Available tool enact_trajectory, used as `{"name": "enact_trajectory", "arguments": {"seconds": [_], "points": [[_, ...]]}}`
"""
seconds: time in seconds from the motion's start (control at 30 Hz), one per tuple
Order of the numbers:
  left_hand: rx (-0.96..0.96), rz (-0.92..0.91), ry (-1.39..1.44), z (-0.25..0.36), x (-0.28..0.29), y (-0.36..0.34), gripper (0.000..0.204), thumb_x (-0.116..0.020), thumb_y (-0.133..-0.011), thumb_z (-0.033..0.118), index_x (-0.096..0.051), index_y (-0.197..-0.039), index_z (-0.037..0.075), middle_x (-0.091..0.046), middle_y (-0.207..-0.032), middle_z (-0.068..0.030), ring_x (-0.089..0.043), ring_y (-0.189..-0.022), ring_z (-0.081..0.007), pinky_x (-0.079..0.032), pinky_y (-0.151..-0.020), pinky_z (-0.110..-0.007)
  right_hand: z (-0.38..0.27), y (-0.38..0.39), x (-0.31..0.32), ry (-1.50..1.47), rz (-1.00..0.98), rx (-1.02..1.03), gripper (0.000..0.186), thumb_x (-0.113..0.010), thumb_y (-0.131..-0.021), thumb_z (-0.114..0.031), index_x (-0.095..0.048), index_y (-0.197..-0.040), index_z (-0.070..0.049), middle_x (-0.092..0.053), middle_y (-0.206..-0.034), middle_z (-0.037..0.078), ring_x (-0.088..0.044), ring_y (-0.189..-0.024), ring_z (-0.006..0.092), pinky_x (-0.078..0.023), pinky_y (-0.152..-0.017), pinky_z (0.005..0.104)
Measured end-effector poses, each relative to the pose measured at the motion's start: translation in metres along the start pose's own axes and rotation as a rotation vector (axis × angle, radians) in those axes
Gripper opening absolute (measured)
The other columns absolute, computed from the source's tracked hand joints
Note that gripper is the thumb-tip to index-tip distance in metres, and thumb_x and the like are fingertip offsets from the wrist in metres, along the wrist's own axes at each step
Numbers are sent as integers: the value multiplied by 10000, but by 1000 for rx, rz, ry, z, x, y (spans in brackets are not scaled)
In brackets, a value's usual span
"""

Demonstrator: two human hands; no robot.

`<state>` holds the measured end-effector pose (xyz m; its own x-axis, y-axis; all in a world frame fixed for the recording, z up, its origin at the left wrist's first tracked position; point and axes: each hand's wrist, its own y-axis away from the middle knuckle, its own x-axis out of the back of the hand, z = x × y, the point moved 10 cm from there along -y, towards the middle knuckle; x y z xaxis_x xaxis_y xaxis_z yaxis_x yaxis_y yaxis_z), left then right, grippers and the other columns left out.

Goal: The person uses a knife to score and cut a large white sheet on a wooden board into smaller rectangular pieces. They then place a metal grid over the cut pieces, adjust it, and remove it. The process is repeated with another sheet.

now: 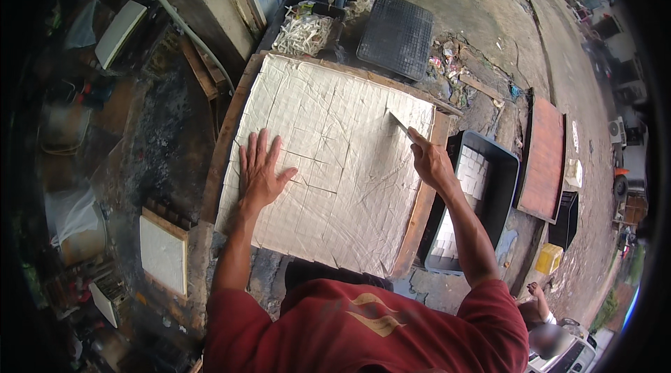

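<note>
A large white slab, which looks like pressed tofu, lies on a wooden board in front of me. Its top is creased, and dark cut or score lines cross its middle and left. My left hand rests flat on the slab's left part, fingers spread, holding nothing. Over at the right side, my right hand is closed round the handle of a knife. The blade points up and left, with its tip at the slab's upper right. Most of the handle is hidden in my fingers.
Right of the board stands a dark tub with white blocks inside. A black crate and a bin of pale scraps stand beyond it. White-topped boards lie at left; a reddish panel and another person are at right.
</note>
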<state>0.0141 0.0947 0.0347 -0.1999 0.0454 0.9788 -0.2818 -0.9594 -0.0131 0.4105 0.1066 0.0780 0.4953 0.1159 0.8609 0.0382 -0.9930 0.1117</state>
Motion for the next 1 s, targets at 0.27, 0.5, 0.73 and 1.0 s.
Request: {"name": "enact_trajectory", "arguments": {"seconds": [0.27, 0.5, 0.73, 1.0], "points": [[-9, 55, -5, 20, -3, 8, 871, -652, -964, 585, -370, -1630, 100, -214, -1722, -226, -127, -1601, -440, -71, -1266, -629, 24, 63, 27, 5, 25, 51, 401, -575, -1001, -127, -649, -1393, -85, -697, -923, 322, -709, -850, 489, -566, -739, 541], [22, 32, -77, 15, -5, 6, 870, -623, -986, 589, -309, -1664, 144, -179, -1748, -173, -116, -1616, -401, -84, -1274, -611, 59, 143, 68, 108, -155, -81, 418, -559, -1012, -164, -639, -1420, -128, -724, -976, 286, -717, -882, 478, -579, -798, 534], [10, -8, -33, 12, -4, 0, 892, -657, -962, 582, -350, -1639, 88, -181, -1733, -222, -101, -1608, -435, -55, -1268, -636, 50, 75, 66, -135, 8, -180, 432, -599, -1046, -197, -599, -1478, -185, -713, -1076, 294, -719, -998, 449, -551, -811, 447], [8, -56, -5, 9, -10, -7, 921, -634, -959, 621, -329, -1647, 90, -156, -1736, -229, -72, -1612, -435, -29, -1270, -633, 17, -59, 14, -16, 108, -8, 408, -573, -1042, -171, -620, -1447, -149, -711, -1014, 308, -700, -965, 490, -561, -814, 520]]}}
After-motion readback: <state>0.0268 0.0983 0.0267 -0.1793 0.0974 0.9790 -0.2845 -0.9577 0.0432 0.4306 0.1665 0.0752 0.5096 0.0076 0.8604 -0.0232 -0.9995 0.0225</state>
